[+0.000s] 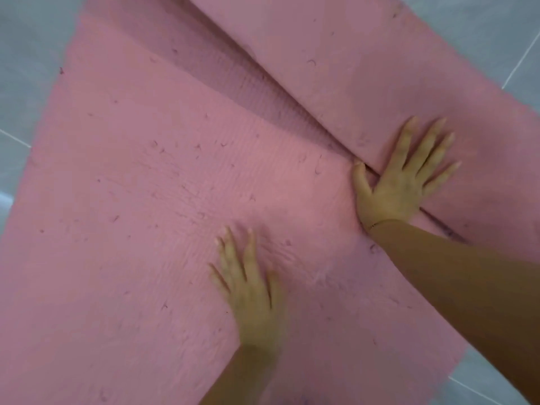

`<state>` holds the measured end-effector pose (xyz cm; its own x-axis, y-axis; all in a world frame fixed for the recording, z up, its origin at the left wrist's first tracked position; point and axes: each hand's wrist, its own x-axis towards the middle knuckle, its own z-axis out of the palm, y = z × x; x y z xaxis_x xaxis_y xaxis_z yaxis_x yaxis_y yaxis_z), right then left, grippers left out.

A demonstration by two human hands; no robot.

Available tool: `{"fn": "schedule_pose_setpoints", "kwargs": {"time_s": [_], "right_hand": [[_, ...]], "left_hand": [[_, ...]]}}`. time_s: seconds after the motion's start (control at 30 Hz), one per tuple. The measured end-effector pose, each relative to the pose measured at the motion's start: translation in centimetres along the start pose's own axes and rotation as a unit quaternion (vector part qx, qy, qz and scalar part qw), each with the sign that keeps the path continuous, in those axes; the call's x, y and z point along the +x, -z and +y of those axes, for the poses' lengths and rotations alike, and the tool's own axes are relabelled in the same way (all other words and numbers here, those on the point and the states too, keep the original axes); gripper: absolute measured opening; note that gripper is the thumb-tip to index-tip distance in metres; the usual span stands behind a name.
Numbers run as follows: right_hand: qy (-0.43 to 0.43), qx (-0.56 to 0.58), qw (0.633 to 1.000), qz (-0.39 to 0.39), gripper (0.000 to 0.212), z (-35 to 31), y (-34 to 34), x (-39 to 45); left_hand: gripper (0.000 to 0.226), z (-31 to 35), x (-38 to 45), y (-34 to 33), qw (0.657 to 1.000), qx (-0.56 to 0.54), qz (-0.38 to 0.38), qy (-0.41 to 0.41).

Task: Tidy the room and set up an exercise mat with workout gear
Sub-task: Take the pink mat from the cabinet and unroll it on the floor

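Mat: pink exercise mat (146,171) lay on grey tiled floor (26,39), far part folded over.
Left hand (251,290): fingers flat, pressing the near layer.
Right hand (406,176): fingers spread on fold edge.
Method: sweep outward, flattening the crease.

Mat (146,200) on floor (26,39); left hand (251,290) flat on mat, right hand (403,182) on fold.
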<state>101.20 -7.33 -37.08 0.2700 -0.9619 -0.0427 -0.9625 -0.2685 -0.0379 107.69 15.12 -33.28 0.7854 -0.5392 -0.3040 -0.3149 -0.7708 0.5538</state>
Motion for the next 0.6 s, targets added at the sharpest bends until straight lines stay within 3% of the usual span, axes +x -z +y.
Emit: {"fn": "schedule_pose_setpoints", "kwargs": {"time_s": [0.1,0.2,0.33,0.6], "right_hand": [[-0.008,-0.004,1.000,0.001,0.088,-0.1,0.0,0.1],[-0.003,-0.008,1.000,-0.002,0.088,0.1,-0.1,0.0],[0.003,0.014,1.000,-0.008,0.088,0.4,-0.4,0.0],[-0.003,0.036,0.999,-0.039,0.082,0.3,0.0,0.8]], "left_hand": [[0.060,4.9,8.4,-2.5,0.997,0.023,0.012,-0.073],[0.063,8.0,13.9,-5.4,0.997,0.049,0.053,0.006],[0.057,9.2,14.2,-7.3,0.986,0.109,0.123,0.029],[0.056,10.0,14.5,-7.6,0.980,0.154,0.119,0.046]]}}
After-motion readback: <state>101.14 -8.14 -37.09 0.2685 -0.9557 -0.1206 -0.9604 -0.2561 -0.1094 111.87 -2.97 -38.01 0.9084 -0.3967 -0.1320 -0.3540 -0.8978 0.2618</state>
